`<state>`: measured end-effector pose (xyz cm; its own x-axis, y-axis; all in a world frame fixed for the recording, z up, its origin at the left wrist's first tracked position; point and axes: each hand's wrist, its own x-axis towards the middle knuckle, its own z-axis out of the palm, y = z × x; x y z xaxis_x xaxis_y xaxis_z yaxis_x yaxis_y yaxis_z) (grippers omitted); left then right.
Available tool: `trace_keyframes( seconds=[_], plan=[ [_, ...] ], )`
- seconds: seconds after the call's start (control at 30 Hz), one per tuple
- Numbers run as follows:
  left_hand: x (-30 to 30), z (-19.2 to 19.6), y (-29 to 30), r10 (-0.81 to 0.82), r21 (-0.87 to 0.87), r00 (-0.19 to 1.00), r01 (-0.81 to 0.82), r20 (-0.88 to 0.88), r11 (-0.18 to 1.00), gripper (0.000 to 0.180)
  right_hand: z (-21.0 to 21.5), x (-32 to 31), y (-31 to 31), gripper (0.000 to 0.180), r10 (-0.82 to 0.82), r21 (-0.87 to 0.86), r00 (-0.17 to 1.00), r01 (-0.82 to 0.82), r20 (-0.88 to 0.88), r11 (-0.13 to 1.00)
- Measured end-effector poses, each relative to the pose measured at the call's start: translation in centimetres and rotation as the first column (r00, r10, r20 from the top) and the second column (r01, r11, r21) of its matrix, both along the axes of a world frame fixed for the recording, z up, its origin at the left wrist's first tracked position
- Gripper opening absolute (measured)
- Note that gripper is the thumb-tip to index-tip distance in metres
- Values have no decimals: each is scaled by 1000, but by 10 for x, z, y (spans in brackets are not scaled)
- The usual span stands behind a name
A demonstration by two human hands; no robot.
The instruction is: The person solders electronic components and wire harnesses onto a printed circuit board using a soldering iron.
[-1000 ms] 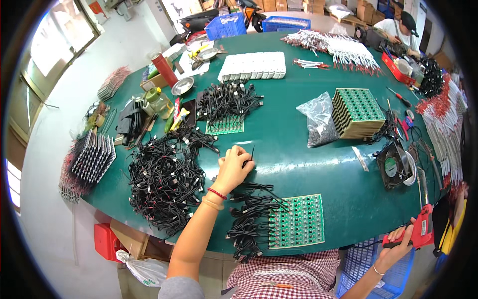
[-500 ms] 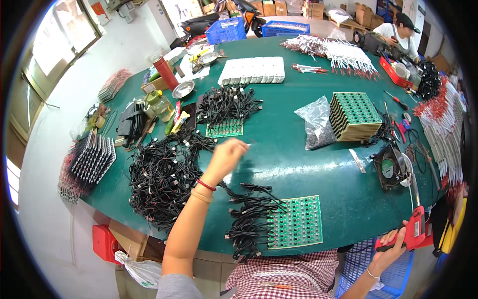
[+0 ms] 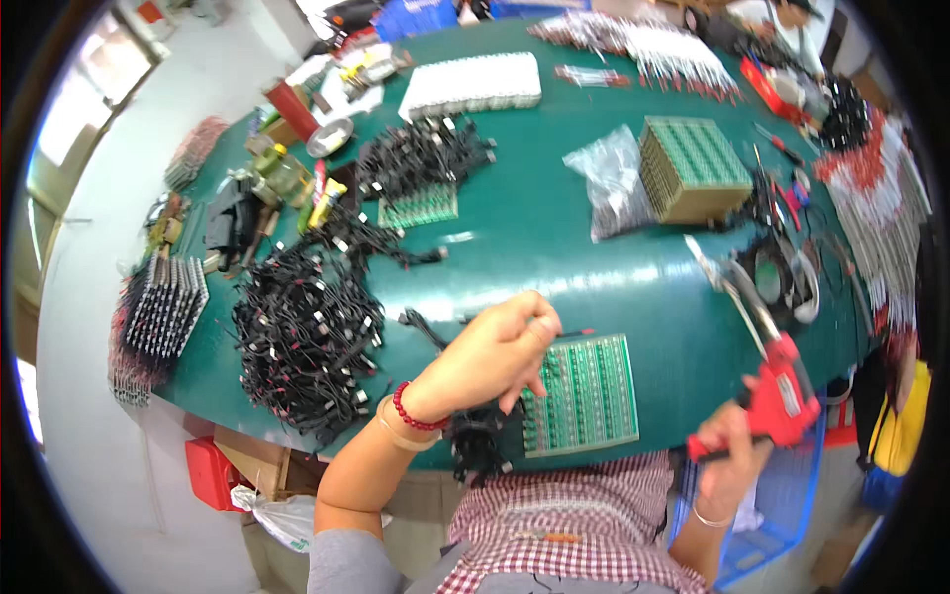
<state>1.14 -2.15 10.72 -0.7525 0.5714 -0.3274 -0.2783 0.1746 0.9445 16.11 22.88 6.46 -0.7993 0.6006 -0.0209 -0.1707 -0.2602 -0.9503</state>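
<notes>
My left hand (image 3: 495, 351) is closed in a pinch above the left edge of a green circuit board panel (image 3: 589, 396) near the front of the table. A black cable (image 3: 424, 325) runs behind this hand, and a thin wire with a red end shows past the fingers. Under the wrist lies a bunch of black cables (image 3: 478, 444) beside the panel, partly hidden by the hand. My right hand (image 3: 732, 441) grips the handle of a red soldering gun (image 3: 782, 396). Its metal tip points up and left, right of the panel and apart from it.
A large heap of black cables (image 3: 302, 337) lies to the left. Further back are another cable pile (image 3: 421, 158), a stack of circuit boards (image 3: 693, 173) and a clear bag (image 3: 616, 183). A fan (image 3: 772, 272) stands at the right. A person (image 3: 792, 35) sits at the far right.
My left hand has come nearer and right, from the middle of the table to the panel's left edge. My right hand has brought the soldering gun left, toward the panel. The view has tilted.
</notes>
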Motion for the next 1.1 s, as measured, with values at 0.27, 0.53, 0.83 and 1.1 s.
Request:
trace_keyframes(
  seconds=[0.27, 0.53, 0.83, 1.1],
  plan=[
    [73, -34, 29, -11, 128, 955, -28, 296, 991, 23, 1, -23, -59, 14, 354, 44, 913, -370, 205, 928],
    [91, -46, 38, 6, 86, 953, -33, 304, 996, 15, -5, -15, -57, 9, 406, 7, 878, -422, 255, 907],
    [106, -60, 42, 156, -105, 944, -194, -289, 975, 11, -11, -13, -56, 11, 437, -34, 863, -444, 253, 896],
    [107, -62, 44, 128, -126, 792, -251, -597, 960, 14, -16, -12, -54, 47, 479, -37, 834, -488, 274, 872]
  ],
)
